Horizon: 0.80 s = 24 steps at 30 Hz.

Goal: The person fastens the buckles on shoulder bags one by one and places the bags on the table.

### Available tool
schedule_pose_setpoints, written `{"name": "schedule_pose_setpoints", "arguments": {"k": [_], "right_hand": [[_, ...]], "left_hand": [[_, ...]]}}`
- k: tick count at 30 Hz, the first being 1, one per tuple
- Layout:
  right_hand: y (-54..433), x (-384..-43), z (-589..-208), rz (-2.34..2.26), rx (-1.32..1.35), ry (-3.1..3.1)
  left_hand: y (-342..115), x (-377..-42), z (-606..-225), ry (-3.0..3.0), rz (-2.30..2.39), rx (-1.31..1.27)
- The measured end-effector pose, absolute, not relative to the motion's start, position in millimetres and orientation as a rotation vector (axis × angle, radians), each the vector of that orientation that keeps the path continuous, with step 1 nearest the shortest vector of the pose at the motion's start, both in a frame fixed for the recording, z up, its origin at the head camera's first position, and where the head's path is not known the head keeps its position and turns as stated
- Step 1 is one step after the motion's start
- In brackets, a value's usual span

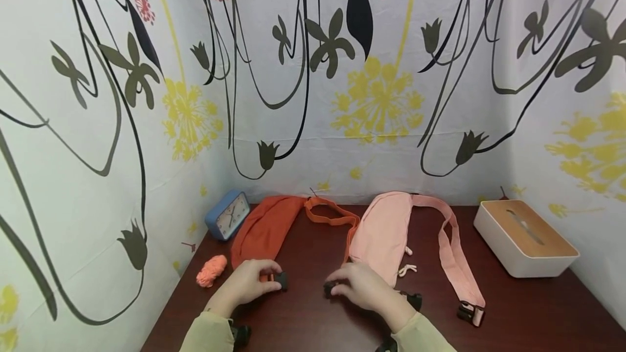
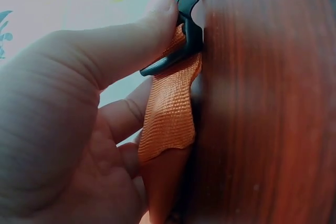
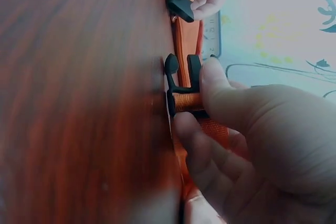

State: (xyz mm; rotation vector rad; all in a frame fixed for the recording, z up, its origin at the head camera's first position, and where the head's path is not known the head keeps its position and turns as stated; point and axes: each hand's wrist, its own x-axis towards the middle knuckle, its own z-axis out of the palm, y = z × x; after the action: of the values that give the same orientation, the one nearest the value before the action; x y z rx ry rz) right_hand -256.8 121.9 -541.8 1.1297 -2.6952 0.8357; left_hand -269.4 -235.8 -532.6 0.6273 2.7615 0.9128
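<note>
So both hands are down at the front of the dark worktop [image 1: 313, 330], just in front of the orange waist bag [image 1: 266, 227]. Left hand [image 1: 244, 286] is pinching the black socket half of the buckle [image 1: 280, 280] on its orange strap [image 2: 169, 114]; right hand [image 1: 364, 287] is pinching the pronged half [image 3: 181, 77] a little to the right of it, the two halves not touching. Pink waist bag [image 1: 383, 235] lies right of the orange one, blue clock [image 1: 227, 214] and orange yarn ball [image 1: 211, 271] to its left, tissue box [image 1: 525, 238] far right
</note>
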Motion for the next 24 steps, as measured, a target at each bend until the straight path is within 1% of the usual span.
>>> {"name": "schedule_pose_setpoints", "arguments": {"k": [11, 19, 24], "right_hand": [[111, -262, -551, 1.071, 0.931, -2.79], [97, -265, -556, 1.147, 0.867, -2.745], [84, -268, -560, 1.312, 0.807, -2.747]], "left_hand": [[-238, -270, -534, 2.721, 1.005, 0.609], [-236, -269, -532, 2.697, 1.047, 0.587], [-235, -269, -534, 2.711, 1.045, 0.567]]}}
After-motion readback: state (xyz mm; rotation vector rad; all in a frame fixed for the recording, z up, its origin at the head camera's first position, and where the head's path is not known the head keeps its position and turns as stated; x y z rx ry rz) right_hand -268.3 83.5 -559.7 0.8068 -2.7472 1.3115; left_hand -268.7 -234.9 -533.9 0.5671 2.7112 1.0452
